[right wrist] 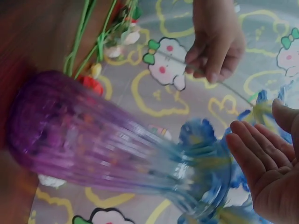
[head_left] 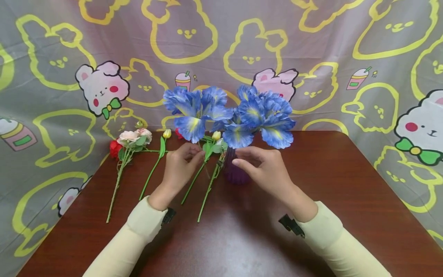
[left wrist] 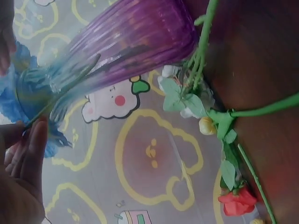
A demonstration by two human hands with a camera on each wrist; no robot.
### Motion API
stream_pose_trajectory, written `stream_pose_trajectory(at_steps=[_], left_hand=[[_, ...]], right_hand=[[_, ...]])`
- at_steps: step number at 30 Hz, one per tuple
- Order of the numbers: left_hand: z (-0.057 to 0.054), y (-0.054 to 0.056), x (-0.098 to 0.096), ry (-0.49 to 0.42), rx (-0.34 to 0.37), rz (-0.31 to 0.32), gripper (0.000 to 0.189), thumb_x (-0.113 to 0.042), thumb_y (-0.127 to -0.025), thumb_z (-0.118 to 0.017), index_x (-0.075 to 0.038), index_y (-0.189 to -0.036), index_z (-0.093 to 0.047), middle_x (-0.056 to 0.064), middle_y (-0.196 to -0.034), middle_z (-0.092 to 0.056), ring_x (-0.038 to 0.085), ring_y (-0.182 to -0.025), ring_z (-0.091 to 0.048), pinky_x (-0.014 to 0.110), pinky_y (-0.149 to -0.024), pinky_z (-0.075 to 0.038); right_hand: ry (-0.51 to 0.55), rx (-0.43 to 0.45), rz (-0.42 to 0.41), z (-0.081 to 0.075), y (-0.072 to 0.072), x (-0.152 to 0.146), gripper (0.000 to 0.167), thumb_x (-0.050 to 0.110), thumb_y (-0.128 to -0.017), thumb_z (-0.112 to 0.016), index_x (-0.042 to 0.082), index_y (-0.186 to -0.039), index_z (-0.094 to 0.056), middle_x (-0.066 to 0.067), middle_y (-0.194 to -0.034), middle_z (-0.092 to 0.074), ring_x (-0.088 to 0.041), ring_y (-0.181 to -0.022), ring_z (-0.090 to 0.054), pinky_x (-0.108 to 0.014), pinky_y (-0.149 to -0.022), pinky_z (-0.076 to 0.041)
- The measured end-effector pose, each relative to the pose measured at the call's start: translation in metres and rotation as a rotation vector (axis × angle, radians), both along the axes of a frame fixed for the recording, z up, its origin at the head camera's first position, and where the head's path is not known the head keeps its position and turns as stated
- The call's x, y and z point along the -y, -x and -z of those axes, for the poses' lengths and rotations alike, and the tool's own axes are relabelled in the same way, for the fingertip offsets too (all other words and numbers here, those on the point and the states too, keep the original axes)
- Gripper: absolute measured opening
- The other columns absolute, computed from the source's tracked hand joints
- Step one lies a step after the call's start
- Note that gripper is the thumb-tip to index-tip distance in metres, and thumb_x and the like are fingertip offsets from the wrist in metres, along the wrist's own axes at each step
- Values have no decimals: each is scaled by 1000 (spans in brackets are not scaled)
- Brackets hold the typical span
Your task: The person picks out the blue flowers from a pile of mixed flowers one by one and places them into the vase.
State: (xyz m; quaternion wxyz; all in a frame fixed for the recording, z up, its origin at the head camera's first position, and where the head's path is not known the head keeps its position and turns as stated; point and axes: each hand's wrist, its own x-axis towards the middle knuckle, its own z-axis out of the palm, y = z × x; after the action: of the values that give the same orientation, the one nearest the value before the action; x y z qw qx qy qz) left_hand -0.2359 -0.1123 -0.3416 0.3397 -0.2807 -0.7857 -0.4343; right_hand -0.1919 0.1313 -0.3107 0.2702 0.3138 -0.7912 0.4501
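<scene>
In the head view my left hand pinches the thin stem of a blue iris between thumb and fingers, its bloom above the hand. To the right stands a ribbed glass vase, purple at the base and fading to pale blue at the mouth. Blue irises fill its top, their blooms spreading over the rim. My right hand is beside the vase's upper part, fingers extended and nothing in them. In the left wrist view the held stem crosses in front of the vase's neck.
Left of the vase, several artificial flowers lie on the brown table: pink roses, a red flower, and yellow tulips on green stems. A patterned curtain hangs behind the table and at both sides.
</scene>
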Motion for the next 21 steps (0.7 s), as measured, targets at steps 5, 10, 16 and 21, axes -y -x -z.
stream_pose_trajectory(at_steps=[5, 10, 16, 21], left_hand=[[5, -1, -8, 49, -162, 17, 17, -1, -76, -81, 1, -85, -66, 10, -72, -70, 19, -62, -69, 31, -53, -55], [10, -4, -17, 112, -275, 27, 28, -5, -73, -84, 4, -93, -66, 12, -75, -69, 22, -63, -66, 37, -51, -52], [14, -7, -29, 175, -331, 91, 33, 0, -71, -83, 6, -97, -65, 15, -87, -69, 28, -80, -68, 41, -67, -55], [16, -9, -35, 235, -339, 125, 35, -4, -76, -82, 5, -106, -65, 15, -99, -67, 30, -95, -64, 45, -81, -52]], right_hand=[[31, -55, -73, -3, -3, 10, 24, 8, -81, -79, 1, -104, -74, -6, -96, -73, -13, -86, -71, -26, -73, -56], [32, -131, -75, -2, -2, 14, 26, 5, -77, -82, 1, -102, -75, -6, -93, -74, -13, -82, -70, -25, -70, -56], [4, -222, 53, 8, 3, 11, 16, 4, -75, -80, 0, -86, -70, -6, -71, -67, -10, -63, -56, -30, -52, -46], [130, -165, -84, 18, 5, 8, 39, 6, -81, -74, -6, -113, -57, -10, -106, -63, -15, -101, -54, -31, -87, -47]])
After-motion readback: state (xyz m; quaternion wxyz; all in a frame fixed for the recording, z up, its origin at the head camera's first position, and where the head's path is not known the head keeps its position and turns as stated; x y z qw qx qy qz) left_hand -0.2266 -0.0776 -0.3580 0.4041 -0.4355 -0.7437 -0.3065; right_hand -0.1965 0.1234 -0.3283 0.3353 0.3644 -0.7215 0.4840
